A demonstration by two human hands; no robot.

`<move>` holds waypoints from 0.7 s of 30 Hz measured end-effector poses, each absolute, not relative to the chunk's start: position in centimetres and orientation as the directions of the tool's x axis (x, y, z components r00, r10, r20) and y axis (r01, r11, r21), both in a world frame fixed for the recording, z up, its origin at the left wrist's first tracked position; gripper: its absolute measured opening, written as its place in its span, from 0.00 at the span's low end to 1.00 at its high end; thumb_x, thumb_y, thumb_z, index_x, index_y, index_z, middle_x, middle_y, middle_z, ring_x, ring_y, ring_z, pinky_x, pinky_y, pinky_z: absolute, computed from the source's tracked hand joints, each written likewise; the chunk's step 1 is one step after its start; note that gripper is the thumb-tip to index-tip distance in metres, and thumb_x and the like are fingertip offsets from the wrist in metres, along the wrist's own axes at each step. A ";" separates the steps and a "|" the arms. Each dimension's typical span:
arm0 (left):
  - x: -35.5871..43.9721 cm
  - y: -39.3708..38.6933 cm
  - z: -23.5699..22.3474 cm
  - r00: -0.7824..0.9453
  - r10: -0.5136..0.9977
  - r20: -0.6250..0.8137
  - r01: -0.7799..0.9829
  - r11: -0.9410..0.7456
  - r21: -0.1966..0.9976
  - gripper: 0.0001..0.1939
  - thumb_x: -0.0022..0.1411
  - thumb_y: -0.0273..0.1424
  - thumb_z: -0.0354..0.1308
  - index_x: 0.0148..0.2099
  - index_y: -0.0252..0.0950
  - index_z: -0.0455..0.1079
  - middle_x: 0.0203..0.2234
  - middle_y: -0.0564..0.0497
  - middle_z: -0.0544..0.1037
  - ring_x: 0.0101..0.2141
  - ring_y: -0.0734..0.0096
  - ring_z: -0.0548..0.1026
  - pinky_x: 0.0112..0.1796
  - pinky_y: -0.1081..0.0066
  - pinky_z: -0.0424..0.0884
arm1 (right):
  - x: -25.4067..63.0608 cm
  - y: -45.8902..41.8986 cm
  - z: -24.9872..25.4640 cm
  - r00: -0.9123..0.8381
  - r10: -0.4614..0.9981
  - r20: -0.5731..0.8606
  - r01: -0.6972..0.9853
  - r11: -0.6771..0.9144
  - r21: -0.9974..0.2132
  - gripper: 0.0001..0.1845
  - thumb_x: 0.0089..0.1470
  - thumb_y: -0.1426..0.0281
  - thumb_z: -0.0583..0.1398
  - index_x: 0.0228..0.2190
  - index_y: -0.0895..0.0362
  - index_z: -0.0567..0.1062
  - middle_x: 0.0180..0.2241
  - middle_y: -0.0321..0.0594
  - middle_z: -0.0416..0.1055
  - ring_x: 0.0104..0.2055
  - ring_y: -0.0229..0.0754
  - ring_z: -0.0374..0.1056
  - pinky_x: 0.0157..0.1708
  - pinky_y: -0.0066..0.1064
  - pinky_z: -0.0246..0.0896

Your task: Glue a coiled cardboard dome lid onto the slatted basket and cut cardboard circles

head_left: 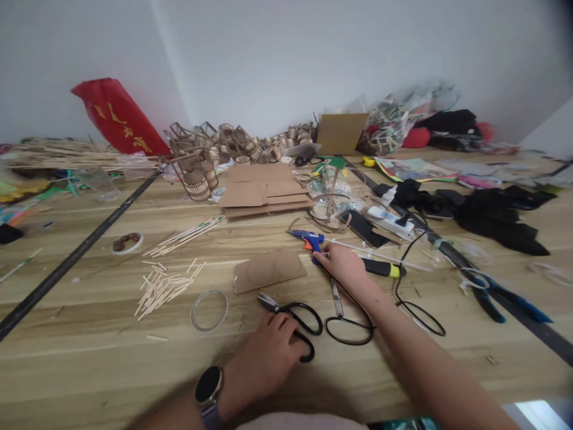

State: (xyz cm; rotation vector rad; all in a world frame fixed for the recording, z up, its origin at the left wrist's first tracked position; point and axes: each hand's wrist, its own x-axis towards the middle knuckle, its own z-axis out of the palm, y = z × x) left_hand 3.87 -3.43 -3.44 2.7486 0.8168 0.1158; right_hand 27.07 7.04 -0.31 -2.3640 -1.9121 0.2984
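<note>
My left hand (274,343) is closed on the lower handle loop of the black-handled scissors (308,309), which lie on the table with their short blades pointing up and left. A watch sits on that wrist. Farther out, my right hand (344,263) has its fingers round the grip of a blue glue gun (308,237) with an orange trigger, its nozzle pointing left. Between the hands and the stacked card lies a cardboard piece (270,272) with two circles marked on it. A utility knife (336,297) rests just below my right hand.
Cut sticks (163,286) lie in a loose pile at left, near a clear ring (209,310) and a tape roll (128,243). Cardboard sheets (264,186) and small woven baskets (197,184) stand behind. At right are a power strip (390,223), black cable (423,316) and pliers (514,301).
</note>
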 end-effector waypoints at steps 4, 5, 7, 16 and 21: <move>4.0 -3.7 -3.9 0.831 0.557 0.003 0.534 -0.798 0.279 0.06 0.65 0.34 0.58 0.43 0.39 0.72 0.48 0.47 0.72 0.49 0.57 0.68 0.50 0.56 0.66 | 26.9 9.4 -0.9 0.230 0.957 -0.176 0.940 -0.265 -0.215 0.18 0.56 0.56 0.58 0.35 0.58 0.79 0.36 0.48 0.80 0.38 0.48 0.75 0.28 0.30 0.59; 4.0 -3.7 -4.1 0.829 0.559 0.013 0.534 -0.798 0.280 0.06 0.65 0.34 0.59 0.43 0.39 0.72 0.49 0.47 0.72 0.50 0.57 0.67 0.50 0.56 0.66 | 26.8 9.6 -0.8 0.237 0.953 -0.187 0.937 -0.275 -0.214 0.17 0.55 0.57 0.58 0.34 0.58 0.79 0.35 0.48 0.80 0.37 0.47 0.76 0.28 0.29 0.59; 3.9 -3.6 -4.4 0.822 0.568 0.034 0.537 -0.794 0.284 0.06 0.64 0.34 0.60 0.42 0.39 0.72 0.49 0.48 0.72 0.50 0.57 0.67 0.51 0.56 0.65 | 26.4 9.5 -0.2 0.248 0.950 -0.188 0.937 -0.285 -0.202 0.17 0.53 0.58 0.59 0.34 0.58 0.79 0.36 0.49 0.80 0.37 0.49 0.76 0.28 0.30 0.59; 3.7 -3.7 -4.6 0.815 0.578 0.040 0.532 -0.774 0.342 0.06 0.63 0.33 0.61 0.43 0.41 0.72 0.49 0.49 0.72 0.52 0.57 0.67 0.53 0.56 0.65 | 24.6 2.4 5.5 0.312 0.950 -0.016 0.945 -0.312 -0.097 0.17 0.59 0.61 0.52 0.40 0.60 0.74 0.34 0.54 0.79 0.38 0.57 0.76 0.29 0.35 0.59; 3.5 -3.7 -5.5 0.811 0.583 0.051 0.533 -0.772 0.346 0.07 0.63 0.31 0.61 0.45 0.41 0.72 0.52 0.48 0.71 0.53 0.55 0.66 0.55 0.51 0.63 | 27.0 -2.5 10.9 0.565 0.813 0.141 0.825 -0.555 -0.105 0.15 0.56 0.54 0.57 0.35 0.53 0.72 0.31 0.46 0.77 0.33 0.54 0.73 0.25 0.35 0.54</move>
